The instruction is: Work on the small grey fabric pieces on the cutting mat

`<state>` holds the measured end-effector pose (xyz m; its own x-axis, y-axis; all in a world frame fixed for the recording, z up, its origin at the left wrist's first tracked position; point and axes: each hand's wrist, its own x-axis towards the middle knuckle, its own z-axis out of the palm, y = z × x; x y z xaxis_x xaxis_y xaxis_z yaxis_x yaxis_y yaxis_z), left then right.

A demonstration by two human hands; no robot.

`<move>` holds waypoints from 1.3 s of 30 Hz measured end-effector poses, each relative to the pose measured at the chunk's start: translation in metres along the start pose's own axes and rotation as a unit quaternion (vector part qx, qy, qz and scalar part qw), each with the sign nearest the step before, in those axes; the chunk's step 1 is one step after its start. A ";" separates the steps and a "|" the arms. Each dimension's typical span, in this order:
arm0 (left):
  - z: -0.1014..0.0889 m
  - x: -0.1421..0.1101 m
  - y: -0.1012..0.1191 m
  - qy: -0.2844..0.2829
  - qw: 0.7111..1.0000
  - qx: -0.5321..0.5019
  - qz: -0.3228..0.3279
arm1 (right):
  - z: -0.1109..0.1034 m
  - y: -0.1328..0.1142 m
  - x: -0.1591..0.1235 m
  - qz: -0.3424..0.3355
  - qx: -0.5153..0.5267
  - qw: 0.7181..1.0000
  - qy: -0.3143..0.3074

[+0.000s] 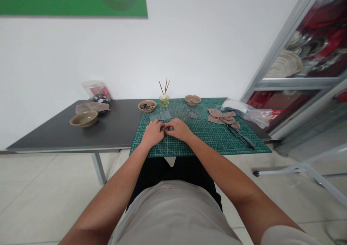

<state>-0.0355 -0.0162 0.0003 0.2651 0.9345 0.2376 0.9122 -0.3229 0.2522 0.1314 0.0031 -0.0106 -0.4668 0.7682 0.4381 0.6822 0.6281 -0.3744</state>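
Note:
Both my hands meet on the green cutting mat [206, 136]. My left hand [153, 132] and my right hand [179, 129] have their fingers curled together around a small dark grey piece [168, 128] between them. What the piece is stays too small to name. Two grey fabric squares [161, 116] lie just beyond my hands. Behind them stand a bowl of dark stones [147, 106] and a reed diffuser jar [164, 99].
A second small bowl [192, 99] sits at the mat's back. Beige cloth [222, 117], a clear plastic bag [248, 111] and dark scissors [241, 137] lie to the right. On the left of the dark table [108, 129] are a larger bowl [84, 119], cloth and a bag.

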 end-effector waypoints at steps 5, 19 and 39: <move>0.000 0.000 0.000 0.003 1.000 0.008 -0.004 | 0.000 0.000 0.001 0.071 -0.047 0.996 0.030; -0.002 -0.001 0.003 -0.004 1.000 0.012 -0.008 | -0.001 -0.002 -0.001 0.022 -0.008 1.000 -0.018; -0.003 -0.004 0.005 -0.003 1.000 0.012 -0.015 | 0.000 -0.002 0.001 0.034 -0.023 0.999 -0.010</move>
<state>-0.0329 -0.0216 0.0031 0.2390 0.9448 0.2242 0.9271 -0.2907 0.2367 0.1294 0.0021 -0.0098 -0.4296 0.8111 0.3970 0.7370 0.5689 -0.3648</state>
